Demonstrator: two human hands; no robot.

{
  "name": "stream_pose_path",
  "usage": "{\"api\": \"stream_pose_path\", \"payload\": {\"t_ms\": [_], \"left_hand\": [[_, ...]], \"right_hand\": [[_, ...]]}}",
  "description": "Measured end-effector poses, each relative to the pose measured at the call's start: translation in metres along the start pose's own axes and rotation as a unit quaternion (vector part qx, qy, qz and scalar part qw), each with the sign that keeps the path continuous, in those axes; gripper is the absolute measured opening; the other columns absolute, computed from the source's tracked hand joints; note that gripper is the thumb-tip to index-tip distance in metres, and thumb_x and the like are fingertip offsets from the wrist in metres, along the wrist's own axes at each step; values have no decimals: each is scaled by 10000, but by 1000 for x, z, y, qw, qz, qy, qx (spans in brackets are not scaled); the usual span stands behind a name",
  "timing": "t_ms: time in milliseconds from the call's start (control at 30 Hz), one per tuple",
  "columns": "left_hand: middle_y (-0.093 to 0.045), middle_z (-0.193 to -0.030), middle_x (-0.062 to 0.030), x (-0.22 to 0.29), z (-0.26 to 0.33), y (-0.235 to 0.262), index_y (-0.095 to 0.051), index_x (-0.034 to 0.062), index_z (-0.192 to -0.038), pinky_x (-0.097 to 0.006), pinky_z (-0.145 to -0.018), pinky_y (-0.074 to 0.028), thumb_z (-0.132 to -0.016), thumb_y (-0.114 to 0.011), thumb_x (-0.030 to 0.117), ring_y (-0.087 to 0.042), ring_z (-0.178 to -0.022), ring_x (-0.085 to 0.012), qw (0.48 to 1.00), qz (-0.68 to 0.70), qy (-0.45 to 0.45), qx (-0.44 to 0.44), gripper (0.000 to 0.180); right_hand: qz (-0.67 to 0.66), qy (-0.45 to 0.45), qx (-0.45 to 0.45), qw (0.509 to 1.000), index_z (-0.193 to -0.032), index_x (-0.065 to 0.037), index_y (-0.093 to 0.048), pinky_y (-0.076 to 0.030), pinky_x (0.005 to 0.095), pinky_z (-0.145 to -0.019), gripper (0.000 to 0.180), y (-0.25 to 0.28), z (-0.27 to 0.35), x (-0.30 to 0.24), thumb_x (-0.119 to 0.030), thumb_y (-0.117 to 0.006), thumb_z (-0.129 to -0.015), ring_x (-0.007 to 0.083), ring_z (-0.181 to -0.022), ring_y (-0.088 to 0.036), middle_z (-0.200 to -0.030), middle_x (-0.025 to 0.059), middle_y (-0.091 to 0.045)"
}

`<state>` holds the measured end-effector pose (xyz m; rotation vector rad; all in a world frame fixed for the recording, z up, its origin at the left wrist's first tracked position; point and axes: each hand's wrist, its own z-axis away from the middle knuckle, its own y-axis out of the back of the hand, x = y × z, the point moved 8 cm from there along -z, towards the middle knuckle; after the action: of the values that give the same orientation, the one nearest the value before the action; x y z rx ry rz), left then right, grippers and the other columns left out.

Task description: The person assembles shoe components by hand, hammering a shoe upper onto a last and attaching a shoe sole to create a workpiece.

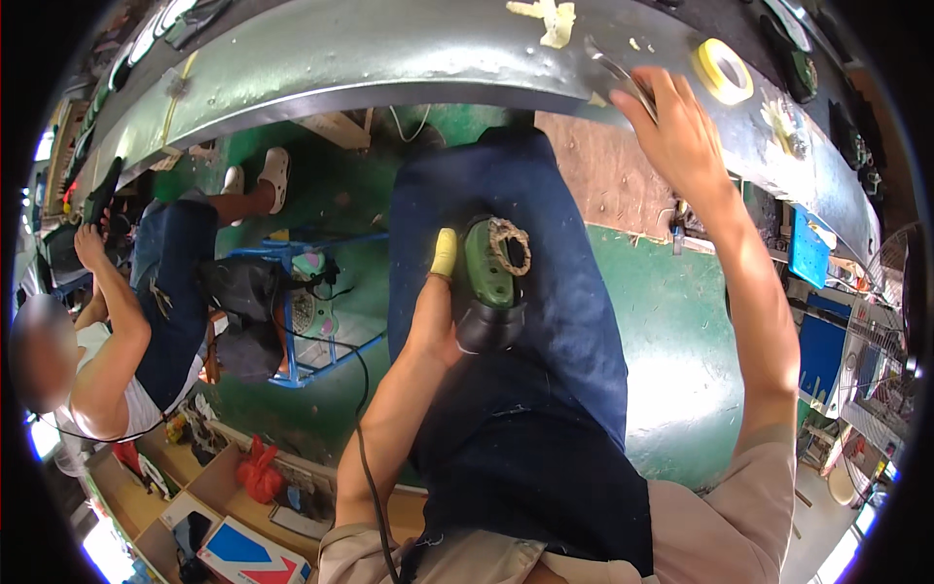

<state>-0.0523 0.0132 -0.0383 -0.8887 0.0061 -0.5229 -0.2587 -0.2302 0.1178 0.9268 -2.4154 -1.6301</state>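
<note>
On my lap, my left hand grips a black and dark green shoe-shaped piece. Its thumb wears a yellow finger cover and lies along the green part, while the other fingers are hidden behind the piece. A braided brown ring rests on the upper right of that piece. Out over the far metal bench, my right hand is closed on a slim metal hand tool, whose far end points up and left. What kind of tool it is cannot be made out.
A yellow tape roll lies on the bench right of my right hand, and a pale scrap beyond it. At left sits another person, beside a blue metal frame. A black cable passes my left arm.
</note>
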Motion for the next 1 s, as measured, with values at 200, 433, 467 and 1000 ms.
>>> {"api": "stream_pose_path", "payload": {"t_ms": [200,433,467,1000], "left_hand": [[-742,-1316,-148,15,2,-5,-652,67,-1422,-505,-892,-681,-1141,-462,587,-785,-1053,-306,1000,7,-24,-9,621],[-603,-1525,-128,29,20,-26,-320,54,-1683,-420,-1081,-590,-1191,-448,421,-667,-1305,-262,939,-224,-243,96,627],[-542,-1582,-134,37,28,-44,-149,47,-1738,-384,-1159,-503,-1206,-433,289,-603,-1383,-256,872,-369,-300,115,650],[-685,-1341,-224,157,-16,-151,-433,5,-1591,-318,-772,-638,-1176,-422,312,-806,-891,-293,750,-407,-520,33,517]], "right_hand": [[60,146,78,984,-1334,-90,-692,-584,506,-931,320,14,-14,-6,-219,-712,-1041,412,-1060,-726,-1220,171,-743],[-569,-171,-425,683,-1580,-41,-511,-556,419,-1103,636,-40,168,-75,-381,-715,-1082,264,-1346,-653,-1493,165,-660],[-607,-226,-448,616,-1643,-2,-390,-526,452,-1143,836,-38,169,-91,-428,-775,-1035,279,-1421,-587,-1601,206,-548],[-331,-440,55,833,-1529,-62,-534,-658,430,-916,729,54,-126,302,-580,-668,-1033,217,-1030,-741,-1293,85,-706]]}}
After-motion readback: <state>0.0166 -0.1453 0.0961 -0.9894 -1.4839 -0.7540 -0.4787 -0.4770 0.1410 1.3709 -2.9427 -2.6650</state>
